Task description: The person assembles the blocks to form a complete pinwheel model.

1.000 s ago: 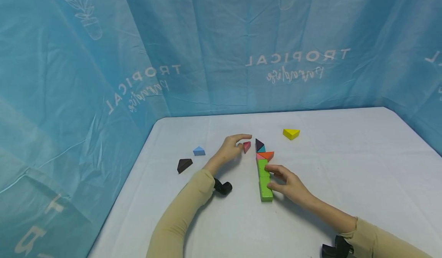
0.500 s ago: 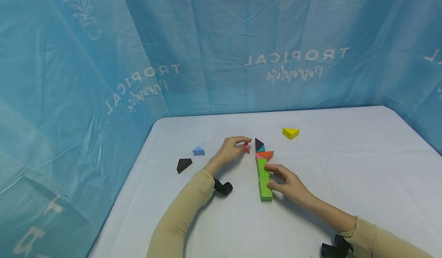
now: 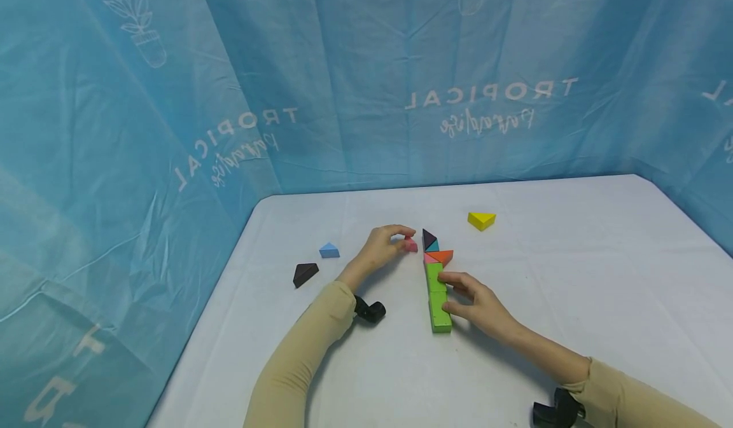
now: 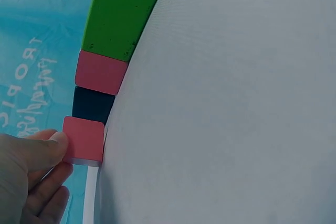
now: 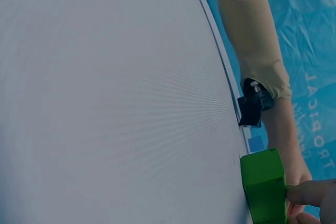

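My left hand (image 3: 383,245) pinches a small pinkish-red triangular block (image 4: 86,140) between thumb and fingers, just left of a row of blocks. In the left wrist view a flat square face of it shows. My right hand (image 3: 480,301) rests its thumb and index finger against the right side of two green blocks (image 3: 440,313) placed end to end. Past them the row continues with a pink block (image 3: 431,259), an orange triangle (image 3: 442,256), a teal triangle (image 3: 433,247) and a dark triangle (image 3: 428,240) at the far end.
A yellow triangular block (image 3: 481,220) lies at the back, right of the row. Off to the left are a light blue triangle (image 3: 329,250) and a black block (image 3: 305,273). Blue printed curtains (image 3: 366,129) hang behind the white table (image 3: 572,256).
My left fingers have closed on the pinkish-red block and turned it, so a different face shows; it sits slightly farther right. The right hand and green blocks have not moved.
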`<state>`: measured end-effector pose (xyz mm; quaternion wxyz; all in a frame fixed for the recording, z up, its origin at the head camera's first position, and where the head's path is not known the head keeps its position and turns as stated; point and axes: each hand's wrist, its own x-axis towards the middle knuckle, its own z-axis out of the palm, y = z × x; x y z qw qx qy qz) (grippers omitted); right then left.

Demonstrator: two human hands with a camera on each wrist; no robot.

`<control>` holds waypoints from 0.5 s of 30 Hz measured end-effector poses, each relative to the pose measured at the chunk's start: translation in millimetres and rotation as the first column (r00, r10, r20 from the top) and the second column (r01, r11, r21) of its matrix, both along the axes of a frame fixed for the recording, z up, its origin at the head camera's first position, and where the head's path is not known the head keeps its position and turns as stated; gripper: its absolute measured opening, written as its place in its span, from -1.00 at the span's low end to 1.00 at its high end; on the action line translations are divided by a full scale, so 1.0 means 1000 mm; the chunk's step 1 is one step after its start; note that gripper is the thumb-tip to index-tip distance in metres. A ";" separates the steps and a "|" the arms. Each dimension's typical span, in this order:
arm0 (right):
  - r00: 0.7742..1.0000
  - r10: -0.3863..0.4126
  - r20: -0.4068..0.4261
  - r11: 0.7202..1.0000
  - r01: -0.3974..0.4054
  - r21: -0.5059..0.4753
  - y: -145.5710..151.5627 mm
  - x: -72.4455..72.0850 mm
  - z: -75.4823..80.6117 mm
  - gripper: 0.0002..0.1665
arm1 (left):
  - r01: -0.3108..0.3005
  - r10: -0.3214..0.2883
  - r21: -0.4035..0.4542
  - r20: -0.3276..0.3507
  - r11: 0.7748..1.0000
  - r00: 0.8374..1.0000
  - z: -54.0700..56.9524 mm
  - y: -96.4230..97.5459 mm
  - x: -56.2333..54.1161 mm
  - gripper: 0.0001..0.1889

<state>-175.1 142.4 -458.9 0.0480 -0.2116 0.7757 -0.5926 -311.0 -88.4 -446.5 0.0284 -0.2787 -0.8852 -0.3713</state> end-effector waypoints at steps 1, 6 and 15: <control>1.000 -0.001 0.000 1.000 0.001 0.001 0.000 0.000 0.000 -0.39 | 0.001 -0.001 -0.002 -0.007 1.000 1.000 0.000 0.000 0.000 -0.73; 1.000 -0.006 0.007 1.000 0.006 0.004 0.000 0.001 0.001 -0.38 | -0.002 0.001 -0.016 -0.035 1.000 0.999 -0.001 0.001 -0.001 -0.73; 1.000 -0.012 0.016 1.000 0.012 0.006 0.000 0.001 0.001 -0.38 | -0.029 0.030 0.018 -0.060 0.999 0.998 -0.005 0.001 -0.004 -0.75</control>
